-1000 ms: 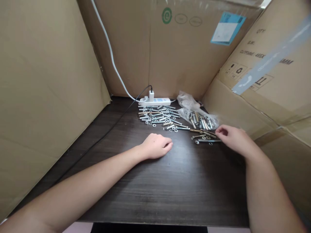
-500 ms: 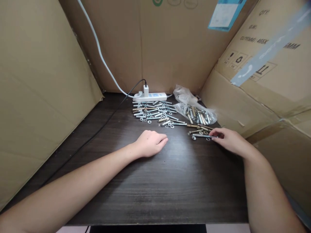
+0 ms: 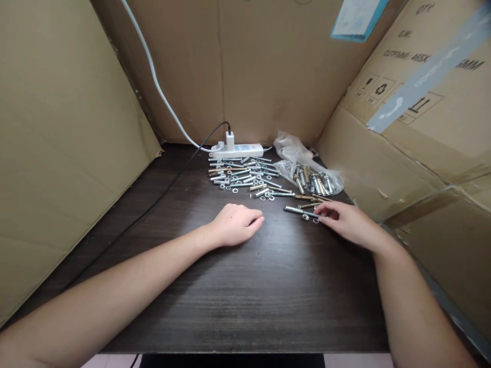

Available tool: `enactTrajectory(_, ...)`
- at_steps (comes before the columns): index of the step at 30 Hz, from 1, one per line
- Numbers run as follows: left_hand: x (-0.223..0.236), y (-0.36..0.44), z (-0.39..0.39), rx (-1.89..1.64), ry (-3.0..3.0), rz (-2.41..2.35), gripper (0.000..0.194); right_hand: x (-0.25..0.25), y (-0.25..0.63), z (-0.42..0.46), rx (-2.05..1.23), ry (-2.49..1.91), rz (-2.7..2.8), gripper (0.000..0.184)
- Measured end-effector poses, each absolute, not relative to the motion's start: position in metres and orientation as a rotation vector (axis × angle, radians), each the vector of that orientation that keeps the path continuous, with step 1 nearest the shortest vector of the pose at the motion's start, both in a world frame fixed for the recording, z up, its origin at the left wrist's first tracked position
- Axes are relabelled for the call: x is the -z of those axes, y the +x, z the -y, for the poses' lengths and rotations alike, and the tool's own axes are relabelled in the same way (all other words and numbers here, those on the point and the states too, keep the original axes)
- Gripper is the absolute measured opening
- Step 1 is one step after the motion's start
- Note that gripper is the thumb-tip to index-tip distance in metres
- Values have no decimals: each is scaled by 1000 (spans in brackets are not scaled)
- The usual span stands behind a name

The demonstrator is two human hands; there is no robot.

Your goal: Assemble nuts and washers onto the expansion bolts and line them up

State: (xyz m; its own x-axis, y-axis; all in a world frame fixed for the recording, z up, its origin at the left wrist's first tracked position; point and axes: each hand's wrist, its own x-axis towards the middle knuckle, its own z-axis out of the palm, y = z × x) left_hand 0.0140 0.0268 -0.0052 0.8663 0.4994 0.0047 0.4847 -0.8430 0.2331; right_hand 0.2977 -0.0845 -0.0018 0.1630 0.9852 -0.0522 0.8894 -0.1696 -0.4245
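The right hand [image 3: 347,220] has its thumb and fingertips clamped on one end of a silver bolt [image 3: 297,210], whose shaft reaches leftward from the grip, low over the table [image 3: 261,306]. Just left of those fingertips lie a nut [image 3: 306,217] and a thin ring [image 3: 315,221]; slightly beyond them are brass-coloured bolts [image 3: 305,197], partly covered by the fingers. Farther beyond this hand, a clear plastic bag [image 3: 293,148] holds more bolts. The left hand [image 3: 236,225], well apart from the right, rests knuckles up, its fingers curled and thumb drawn in against them. Beyond it spreads a group of bolts and washers [image 3: 241,185], with a white power strip [image 3: 247,151] behind. A black cable [image 3: 153,221] runs to its left.
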Motion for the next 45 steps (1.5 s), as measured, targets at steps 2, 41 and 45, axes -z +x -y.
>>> enactTrajectory(2, 6, 13, -27, -131, 2773, -744, 32, 2, 293, 83, -452, -2130, 1824, 18)
enactTrajectory(41, 1, -28, -39, -738, 2388, -767, 11, 1, 163, 33, -62, -1500, 2041, 20)
enactTrajectory(45, 1, -26, -36, -737, 2361, -735, 13, 3, 165, 36, -102, -1497, 2070, 20)
